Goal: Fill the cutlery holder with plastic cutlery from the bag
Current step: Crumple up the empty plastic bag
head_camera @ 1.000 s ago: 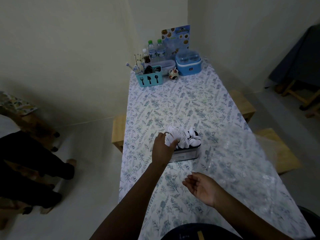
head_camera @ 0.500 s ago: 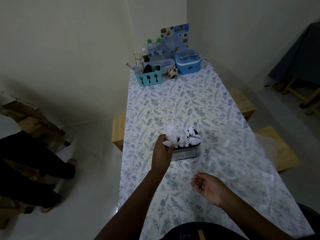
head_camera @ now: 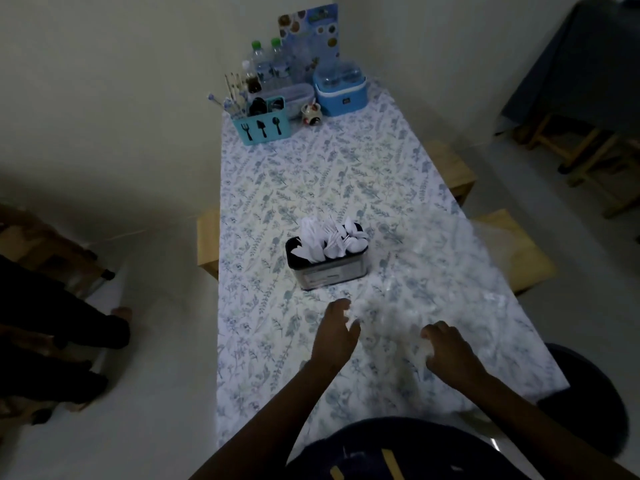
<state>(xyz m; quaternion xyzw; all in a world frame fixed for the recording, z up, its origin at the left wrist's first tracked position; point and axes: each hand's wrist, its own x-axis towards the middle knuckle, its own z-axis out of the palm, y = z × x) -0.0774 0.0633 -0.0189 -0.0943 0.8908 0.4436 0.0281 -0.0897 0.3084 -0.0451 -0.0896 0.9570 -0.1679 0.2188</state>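
With the bag [head_camera: 446, 268] gripped by curled left hand [head_camera: 334, 337] and right hand [head_camera: 450, 353], the crammed holder [head_camera: 329, 270] could be toppled if snagged.

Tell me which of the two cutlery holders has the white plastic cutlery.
The grey holder mid-table, the nearer one, packed with white plastic cutlery. The teal holder at the far end bears black fork, knife and spoon icons instead.

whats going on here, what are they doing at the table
A person is filling a cutlery holder on the floral table; it already stands packed with white plastic cutlery. Neither hand touches it. The left hand and right hand curl their fingers into the near edge of the clear plastic bag lying beside the holder, apparently gripping it.
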